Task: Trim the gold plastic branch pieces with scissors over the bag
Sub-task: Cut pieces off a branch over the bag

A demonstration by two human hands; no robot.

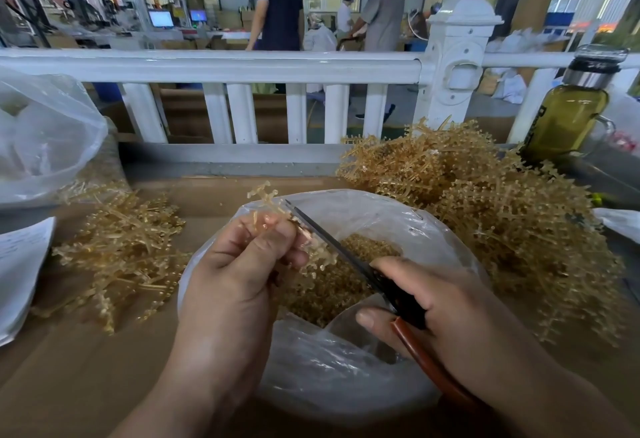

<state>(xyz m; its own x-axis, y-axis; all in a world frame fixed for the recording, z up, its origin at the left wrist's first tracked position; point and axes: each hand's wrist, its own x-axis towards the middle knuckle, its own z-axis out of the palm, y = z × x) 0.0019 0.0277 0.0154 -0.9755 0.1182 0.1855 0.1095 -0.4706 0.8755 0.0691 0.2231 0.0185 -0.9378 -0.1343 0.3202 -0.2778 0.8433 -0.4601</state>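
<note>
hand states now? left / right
Left hand: pinching a gold branch piece over the bag.
Right hand: gripping the scissors, blades at the piece.

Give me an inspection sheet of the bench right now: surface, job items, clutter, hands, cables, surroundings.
Surface: brown cardboard sheet covers the bench.
Job's things: branch piece held over the open bag; trimmed bits inside it; large gold pile at right, smaller pile at left.
Clutter: bottle far right; clear plastic bag and paper sheet at left.
Hands: left hand pinches the branch piece; right hand grips the scissors, blade at the piece.
Cables: nothing seen.
Surroundings: white railing; people standing beyond it.
</note>
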